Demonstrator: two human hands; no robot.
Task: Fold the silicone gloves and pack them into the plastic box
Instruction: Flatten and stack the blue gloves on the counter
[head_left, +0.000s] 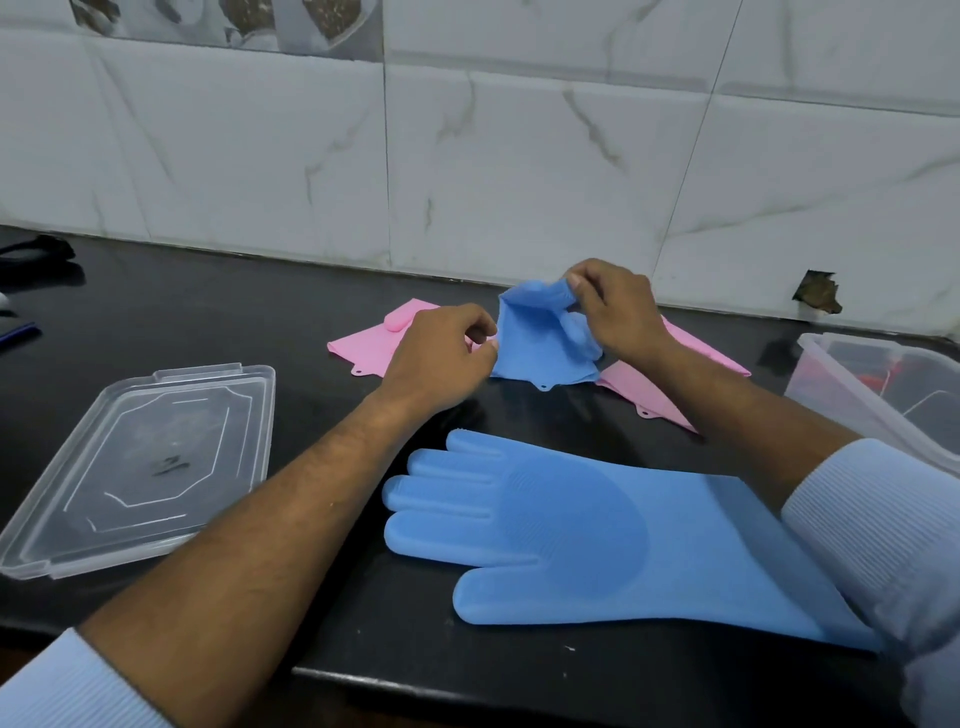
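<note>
Blue silicone is what you have in both hands right now: your right hand (615, 306) pinches the upper edge of the half-folded blue glove (535, 338) with its fingers curled over the fold, and your left hand (441, 358) pinches the glove's left edge between thumb and fingertips. That glove sits toward the back of the dark tabletop (208, 312), lying over two pink gloves (374, 345) that spread flat to either side. A second blue glove (597, 535) lies flat and unfolded close to you, between your forearms. Judging from this, you are early in the job: one glove is only partly folded and three wait untouched. Nothing that looks like a glove shows in the clear plastic box (878, 395) at your right, though its inside is only partly visible, and its lid (140, 462) rests apart at your left.
</note>
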